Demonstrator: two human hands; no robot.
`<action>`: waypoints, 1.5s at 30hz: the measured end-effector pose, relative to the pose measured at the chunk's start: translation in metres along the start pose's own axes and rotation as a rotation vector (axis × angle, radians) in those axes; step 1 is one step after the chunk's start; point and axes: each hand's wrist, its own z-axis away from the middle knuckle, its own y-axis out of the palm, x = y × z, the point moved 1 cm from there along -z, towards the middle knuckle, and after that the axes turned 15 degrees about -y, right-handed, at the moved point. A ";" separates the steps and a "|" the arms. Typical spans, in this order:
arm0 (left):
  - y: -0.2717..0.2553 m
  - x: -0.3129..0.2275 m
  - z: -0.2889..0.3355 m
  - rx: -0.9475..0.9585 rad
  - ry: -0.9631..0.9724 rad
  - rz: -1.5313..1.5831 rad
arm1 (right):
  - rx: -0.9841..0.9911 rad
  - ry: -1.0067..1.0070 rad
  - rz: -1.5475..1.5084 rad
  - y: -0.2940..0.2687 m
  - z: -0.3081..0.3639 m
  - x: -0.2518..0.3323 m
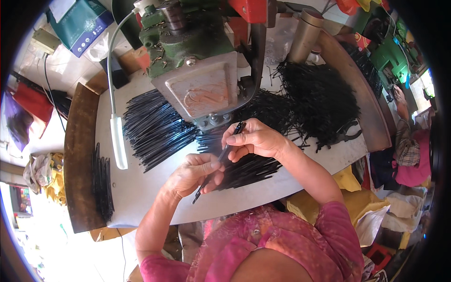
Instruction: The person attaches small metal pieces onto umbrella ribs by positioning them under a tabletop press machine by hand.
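A thin black rod (226,152) slants between my hands, above the near part of the pale worktable. My left hand (197,173) pinches its lower part between thumb and fingers. Nearer its upper end, my right hand (252,139) has thumb and fingers closed on the same rod. Just beyond my hands stands the metal-fronted head of a green press machine (199,89). To its left, a bundle of similar black rods (152,127) lies fanned out, and more rods (249,173) lie under and beside my right hand.
A tangled heap of black pieces (319,98) covers the table's right side, with a curved-handled tool (347,135) at its edge. A lamp (118,143) hangs at left. Wooden boards (80,160) edge the table. At far right, another person's hand (400,97) is near a green machine.
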 end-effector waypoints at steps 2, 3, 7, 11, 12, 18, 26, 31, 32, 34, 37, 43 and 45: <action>0.007 -0.004 0.001 -0.227 0.056 -0.234 | 0.006 -0.006 0.002 -0.002 0.003 0.000; 0.006 -0.003 -0.003 -0.348 0.137 -0.395 | -0.034 -0.042 -0.001 -0.003 0.003 -0.002; 0.016 -0.006 -0.008 -0.593 0.207 -0.575 | -0.136 -0.095 -0.005 -0.004 0.004 -0.003; 0.014 0.001 -0.016 -0.832 0.431 -0.877 | -0.174 -0.128 -0.021 -0.006 0.004 -0.003; 0.016 -0.001 -0.016 -0.831 0.389 -0.857 | -0.188 -0.112 -0.032 -0.007 0.006 -0.003; 0.013 -0.006 -0.015 -0.637 0.163 -0.641 | -0.185 -0.117 -0.043 -0.008 0.009 -0.005; 0.018 -0.003 -0.018 -0.911 0.443 -0.889 | -0.219 -0.157 0.000 -0.001 0.007 -0.004; 0.028 -0.009 -0.021 -0.958 0.292 -0.931 | -0.284 -0.189 -0.059 -0.011 0.004 -0.006; 0.034 -0.010 -0.023 -1.111 0.616 -1.115 | -0.285 -0.190 -0.059 -0.014 0.001 -0.005; 0.043 -0.004 -0.021 -1.117 0.934 -1.282 | -0.455 -0.209 -0.070 -0.022 -0.005 -0.001; 0.056 0.010 -0.026 -0.810 0.961 -1.062 | -0.568 -0.279 -0.135 -0.031 -0.014 -0.003; 0.009 -0.003 -0.047 -0.401 0.283 0.386 | -0.544 -0.281 -0.095 -0.029 -0.021 -0.004; -0.007 -0.011 -0.053 -0.379 0.271 0.568 | -0.539 -0.279 -0.081 -0.028 -0.023 -0.003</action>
